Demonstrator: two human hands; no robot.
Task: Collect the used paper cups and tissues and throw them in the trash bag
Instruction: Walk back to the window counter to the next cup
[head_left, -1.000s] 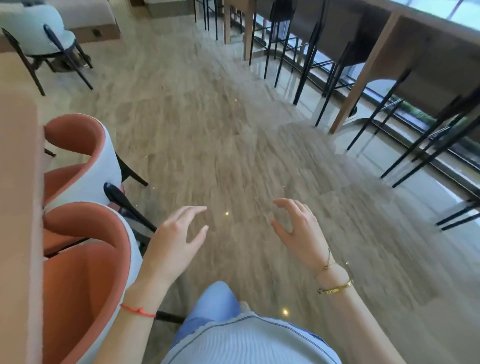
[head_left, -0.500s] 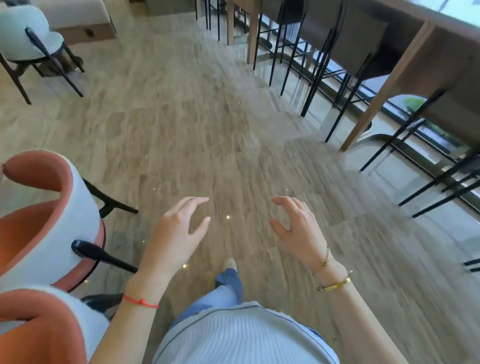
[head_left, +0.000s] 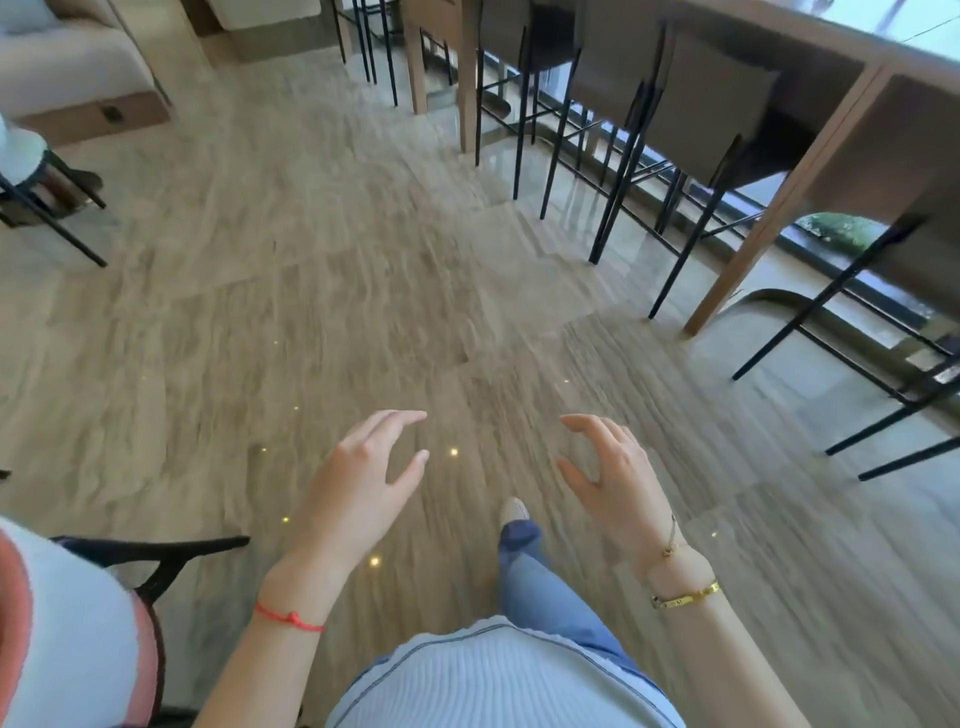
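Bare forearms, no sleeves showing. Left hand (head_left: 358, 493): thin red string bracelet (head_left: 289, 618) knotted at the wrist. Right hand (head_left: 615, 486): fine gold chain bracelet (head_left: 670, 543), and below it toward the elbow a flat gold bangle (head_left: 685, 596). Pale blue ribbed knit top (head_left: 498, 675) with darker stitched hem. Blue jeans (head_left: 540, 587), light beige shoe (head_left: 514, 508) toe beyond the jeans cuff.

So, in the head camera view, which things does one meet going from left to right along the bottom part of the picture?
Orange and white upholstered chair → left hand with a red string bracelet → blue jeans leg → right hand with a gold bangle.
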